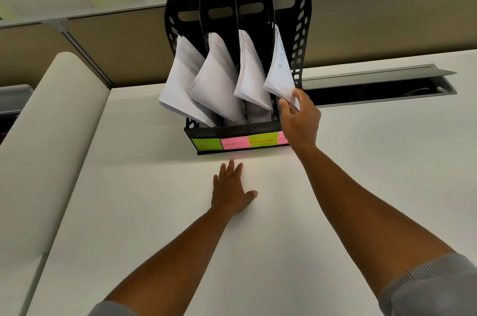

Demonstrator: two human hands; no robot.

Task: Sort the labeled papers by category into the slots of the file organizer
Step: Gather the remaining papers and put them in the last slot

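Bright, even light fills the frame, with no glare. A soft shadow lies on the white desk (258,251) just below the file organizer (299,39) at centre. Straight edges bow toward the frame's borders from wide-angle distortion. The sleeves (426,290) at the bottom corners look soft and slightly blurred.

The file organizer (300,31) looks like black plastic, slightly glossy, with perforated side walls. The papers (219,78) in it are thin, matt white sheets. The labels (233,144) are matt coloured paper. The bench (361,160) is smooth, matt and off-white. The sleeve (426,279) is grey ribbed knit cloth.
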